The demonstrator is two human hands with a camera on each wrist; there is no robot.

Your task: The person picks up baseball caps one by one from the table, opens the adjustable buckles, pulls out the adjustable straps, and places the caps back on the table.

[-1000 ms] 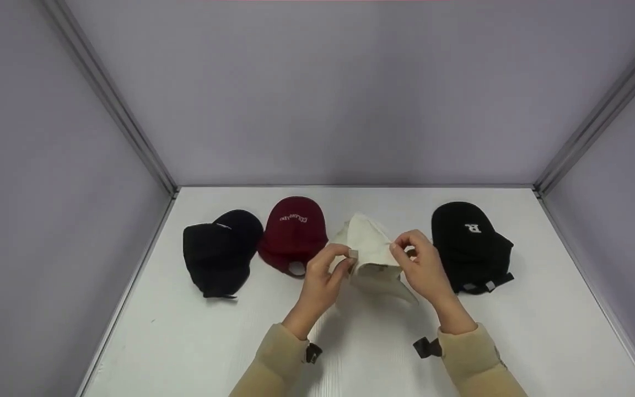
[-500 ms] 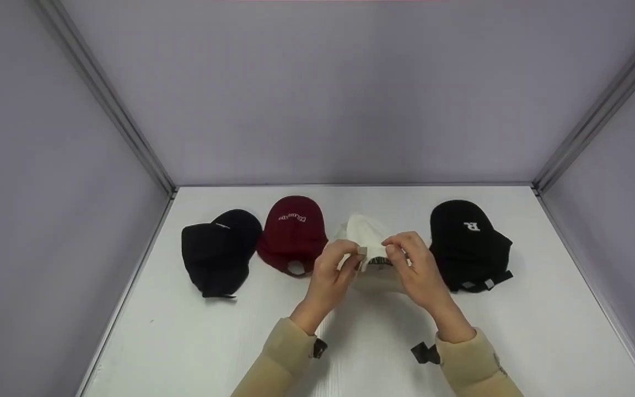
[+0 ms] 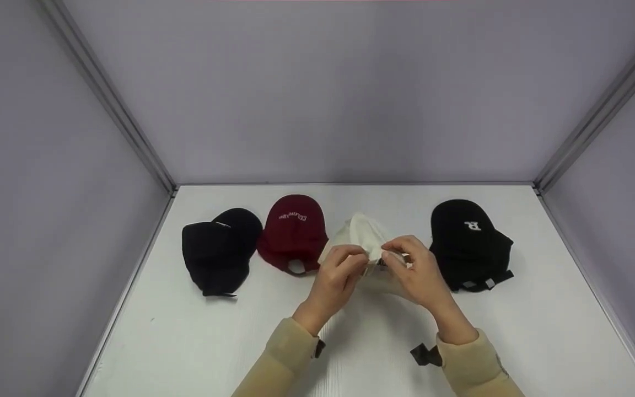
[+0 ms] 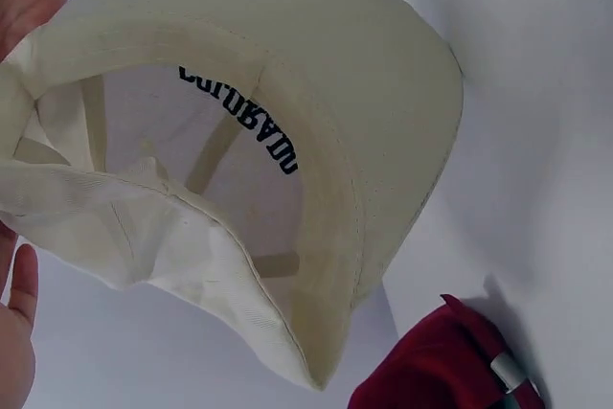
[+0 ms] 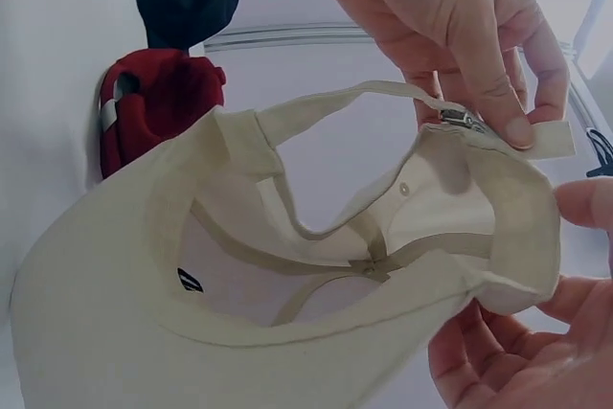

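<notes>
Left hand (image 3: 333, 282) shifted toward right hand (image 3: 421, 275).

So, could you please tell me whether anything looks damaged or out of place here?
I see nothing spilled or visibly damaged. Only the cream cap looks odd: its edge is buckled out of round, probably just from being handled.

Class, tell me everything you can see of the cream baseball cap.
The cream baseball cap looks like woven cloth, with a broad brim, seam tape inside and a back strap with a metal buckle. Dark lettering shows flipped inside the crown. It is held tilted and bent out of round. The left hand pinches the strap's end by the buckle; the right hand pinches the cap's cloth. In the head view it appears between the dark red cap and the black R cap.
</notes>
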